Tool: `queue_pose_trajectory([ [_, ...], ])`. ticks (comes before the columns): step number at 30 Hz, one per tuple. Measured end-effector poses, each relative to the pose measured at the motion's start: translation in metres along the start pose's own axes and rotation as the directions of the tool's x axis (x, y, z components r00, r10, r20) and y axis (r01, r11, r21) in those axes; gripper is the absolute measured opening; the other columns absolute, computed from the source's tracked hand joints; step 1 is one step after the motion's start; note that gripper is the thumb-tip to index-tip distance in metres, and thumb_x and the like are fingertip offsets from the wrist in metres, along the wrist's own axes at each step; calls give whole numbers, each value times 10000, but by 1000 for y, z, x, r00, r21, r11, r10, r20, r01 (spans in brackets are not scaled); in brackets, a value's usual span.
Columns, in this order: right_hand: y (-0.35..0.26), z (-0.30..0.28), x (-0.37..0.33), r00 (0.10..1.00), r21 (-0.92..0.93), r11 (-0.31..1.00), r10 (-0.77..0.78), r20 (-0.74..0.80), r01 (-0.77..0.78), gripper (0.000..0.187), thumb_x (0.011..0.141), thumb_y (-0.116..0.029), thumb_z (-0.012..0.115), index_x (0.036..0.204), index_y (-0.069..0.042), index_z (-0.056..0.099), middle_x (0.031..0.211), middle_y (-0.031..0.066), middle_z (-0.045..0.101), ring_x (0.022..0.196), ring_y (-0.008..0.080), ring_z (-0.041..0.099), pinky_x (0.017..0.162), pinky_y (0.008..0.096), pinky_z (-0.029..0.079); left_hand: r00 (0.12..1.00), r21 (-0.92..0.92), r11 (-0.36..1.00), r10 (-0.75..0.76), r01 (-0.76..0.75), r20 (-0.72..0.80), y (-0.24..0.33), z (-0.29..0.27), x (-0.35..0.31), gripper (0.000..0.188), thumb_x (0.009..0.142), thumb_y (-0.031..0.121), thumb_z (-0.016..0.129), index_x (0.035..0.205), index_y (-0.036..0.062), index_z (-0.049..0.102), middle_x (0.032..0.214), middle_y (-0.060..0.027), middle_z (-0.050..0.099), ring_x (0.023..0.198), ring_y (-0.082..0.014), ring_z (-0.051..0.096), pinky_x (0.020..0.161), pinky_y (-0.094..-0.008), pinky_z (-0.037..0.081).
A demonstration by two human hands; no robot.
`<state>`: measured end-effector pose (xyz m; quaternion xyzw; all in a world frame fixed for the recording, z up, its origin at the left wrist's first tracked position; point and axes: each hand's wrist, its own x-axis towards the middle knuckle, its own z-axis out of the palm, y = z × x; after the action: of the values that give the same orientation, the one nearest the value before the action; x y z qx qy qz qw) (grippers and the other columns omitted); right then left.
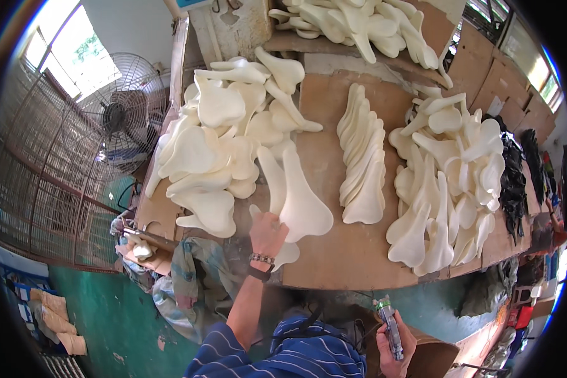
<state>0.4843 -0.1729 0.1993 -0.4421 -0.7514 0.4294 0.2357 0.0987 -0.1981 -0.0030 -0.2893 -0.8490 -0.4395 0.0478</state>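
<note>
My left hand [269, 237], with a bracelet and dark band at its wrist, is closed around a cream saddle-shaped foam pad [286, 254] near the table's front edge. Most of its fingers are hidden. Right beside it lie larger pads of the same kind, one [304, 205] with its broad end toward me. Low in front of my body, off the table, my right hand [397, 346] grips a slim grey cylindrical tool [392, 331] with a green collar. The tool points up and away from me.
Cardboard covers the table [321, 264]. A loose heap of pads [217, 157] lies left, an overlapping row [362, 164] stands right of centre, and another heap [447, 189] lies farther right. More pads [359, 25] sit on the back shelf. A caged fan [116, 113] stands left.
</note>
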Motion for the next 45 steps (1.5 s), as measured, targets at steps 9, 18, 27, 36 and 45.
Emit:
queue_pose_trajectory([
  [9,-4,-13,3,994,32,994,-103,34,102,455,930,-95,725,1356,28,623,949,34,715,810,118,629,746,269,522,900,-207,977,-44,-53,-435,20,-69,259,461,862,329,792,1166,4,673,1039,-154,707,922,-292,679,843,-423,542],
  [18,27,-36,-26,999,143,990,14,-49,-7,482,920,-47,733,1380,27,608,990,48,727,858,117,645,813,270,530,976,-342,918,217,-202,6,103,25,116,250,903,135,719,1128,27,708,1009,-96,748,923,-183,702,848,-342,556],
  [27,36,-99,-36,998,36,998,-53,-35,55,527,884,-35,718,1385,53,580,932,126,718,817,206,690,769,309,549,516,-209,921,9,330,857,78,82,-179,301,898,212,744,1138,29,732,991,-95,764,867,-163,711,827,-318,568],
  [36,73,-130,-40,995,-17,1000,-6,96,8,541,859,-15,740,1374,46,585,944,151,704,786,223,680,740,307,532,844,-144,969,-96,200,528,48,115,-138,253,896,237,712,1070,58,757,948,-184,760,884,-309,744,787,-407,573],
  [45,45,-105,-11,998,-17,998,67,-4,-67,461,914,-42,736,1352,41,617,981,93,731,878,161,673,814,306,542,914,-144,984,-34,100,404,45,207,-50,384,874,188,660,1240,73,672,1151,-164,707,1114,-325,666,987,-441,518],
])
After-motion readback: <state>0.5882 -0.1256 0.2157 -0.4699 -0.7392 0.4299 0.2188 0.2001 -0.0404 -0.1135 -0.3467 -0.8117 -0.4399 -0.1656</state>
